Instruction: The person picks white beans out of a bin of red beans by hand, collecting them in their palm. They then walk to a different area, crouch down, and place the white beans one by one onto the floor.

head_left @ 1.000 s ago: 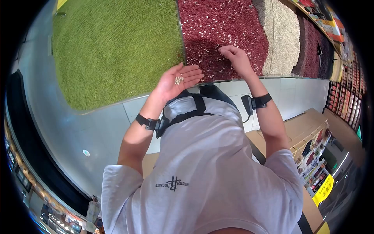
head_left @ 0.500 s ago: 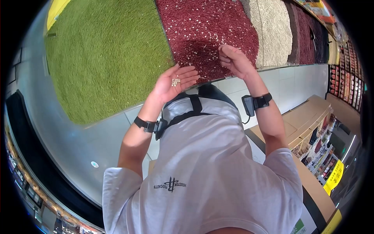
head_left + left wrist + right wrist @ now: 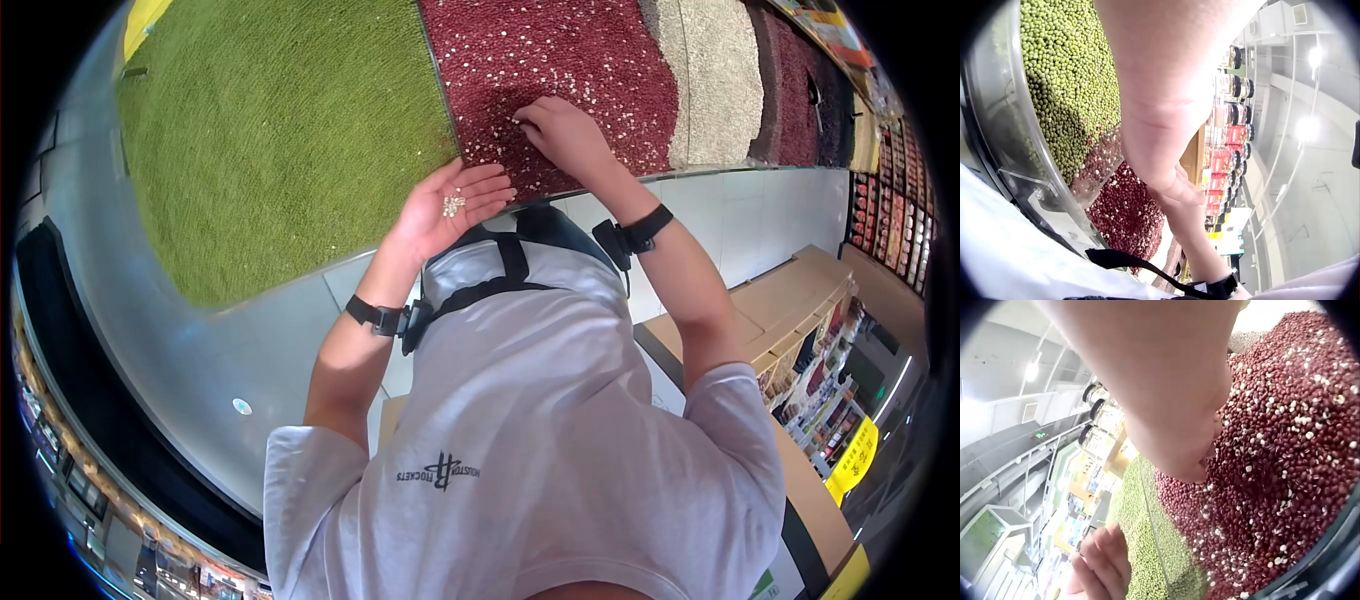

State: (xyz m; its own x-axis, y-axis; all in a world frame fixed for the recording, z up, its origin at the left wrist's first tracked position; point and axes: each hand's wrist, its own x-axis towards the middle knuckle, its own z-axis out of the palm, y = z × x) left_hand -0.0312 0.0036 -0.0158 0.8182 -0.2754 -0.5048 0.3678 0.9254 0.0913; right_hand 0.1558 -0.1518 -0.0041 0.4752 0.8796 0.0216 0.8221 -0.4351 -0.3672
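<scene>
Palm up, the left hand (image 3: 436, 212) has its fingers extended, and several small white beans (image 3: 453, 206) rest on the palm. It lies over the near edge between the green beans (image 3: 300, 130) and the dark red beans (image 3: 640, 90), which have white ones scattered among them. The right hand (image 3: 568, 140) is over the red beans, palm down with bent fingers, its fingertips low by the surface. In the right wrist view the right hand (image 3: 1179, 437) hides most of its own fingers; whether they pinch a bean is unclear. The left hand (image 3: 1102, 565) shows at lower left there.
A clear divider (image 3: 1155, 531) separates green from red. Right of the red lie cream-coloured beans (image 3: 722, 90) and darker ones (image 3: 792, 90). The bin's near rim (image 3: 700, 172) runs in front of the body. Shelves of jars (image 3: 1230, 119) stand beyond.
The right hand has moved left over the red beans and turned palm down, its fingers lower. The left hand has stayed nearly still with the white beans on it. The head view has shifted slightly.
</scene>
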